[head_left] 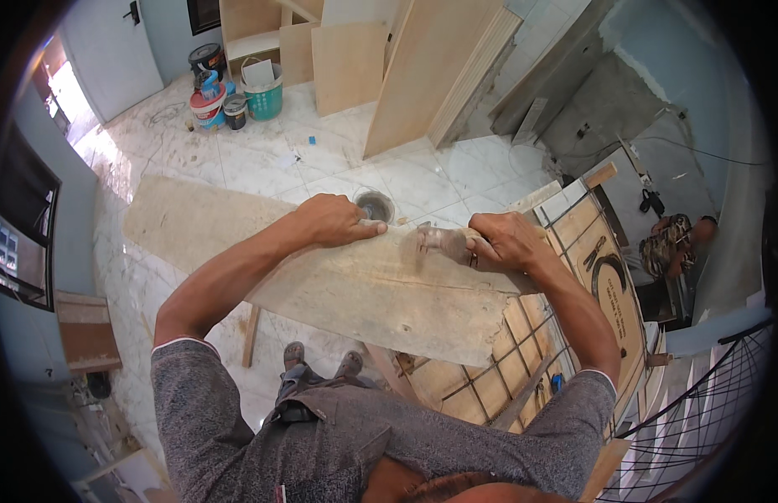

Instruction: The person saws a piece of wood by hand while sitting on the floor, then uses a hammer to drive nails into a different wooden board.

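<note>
Across the space before our chest, we are holding a long, worn, pale board [364,293] at a slant, its broad face turned up toward us. Our left hand [329,220] is closing on the far edge near the middle of the board's length, the thumb lying along the upper face and pointing right, the other fingers mostly hiding from view. Most of the board's left part is reaching out beyond that grip, over the tiled floor [238,155]. Our right hand [508,238] is curling around a grey-brown tool [441,241], too blurred for us to tell its kind; the tool is pointing left toward our left hand, over the board's face near the far edge. We cannot tell whether the right fingers are also pressing on the board beneath. The board's right end, with its ragged near corner, is lying just below that hand, overlapping a steel-rod grid [519,345] in our view. A grey bucket [375,205] is standing on the floor just past the far edge, between our hands. Farther right, a co-worker [670,247] in patterned clothing is keeping well apart from our hands.
</note>
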The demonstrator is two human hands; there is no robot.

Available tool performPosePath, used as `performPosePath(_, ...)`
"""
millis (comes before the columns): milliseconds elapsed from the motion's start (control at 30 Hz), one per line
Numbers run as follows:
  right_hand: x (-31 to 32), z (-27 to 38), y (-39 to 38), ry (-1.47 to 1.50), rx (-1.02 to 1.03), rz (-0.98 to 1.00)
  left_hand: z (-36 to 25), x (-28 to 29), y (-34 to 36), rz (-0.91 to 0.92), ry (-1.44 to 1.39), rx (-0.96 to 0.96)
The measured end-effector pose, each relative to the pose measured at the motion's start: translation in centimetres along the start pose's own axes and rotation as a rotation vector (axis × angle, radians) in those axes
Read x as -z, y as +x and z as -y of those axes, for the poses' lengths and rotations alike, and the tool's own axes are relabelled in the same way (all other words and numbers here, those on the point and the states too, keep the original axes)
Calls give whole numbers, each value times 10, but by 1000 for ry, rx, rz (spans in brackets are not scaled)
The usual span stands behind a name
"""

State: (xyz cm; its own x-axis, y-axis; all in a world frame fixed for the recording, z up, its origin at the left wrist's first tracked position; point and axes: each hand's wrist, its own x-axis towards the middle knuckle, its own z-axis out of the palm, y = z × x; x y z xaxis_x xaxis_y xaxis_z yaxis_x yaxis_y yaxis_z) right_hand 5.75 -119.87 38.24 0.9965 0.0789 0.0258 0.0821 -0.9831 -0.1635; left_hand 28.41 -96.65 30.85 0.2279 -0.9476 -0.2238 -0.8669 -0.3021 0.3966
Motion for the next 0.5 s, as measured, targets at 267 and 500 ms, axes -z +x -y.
performPosePath(267,7,5,-5,30,65,-79,-3,4,0,18,-3,14)
performPosePath(500,-4,6,-10,146,35,-129,2,-1,-1,-39,-27,-6)
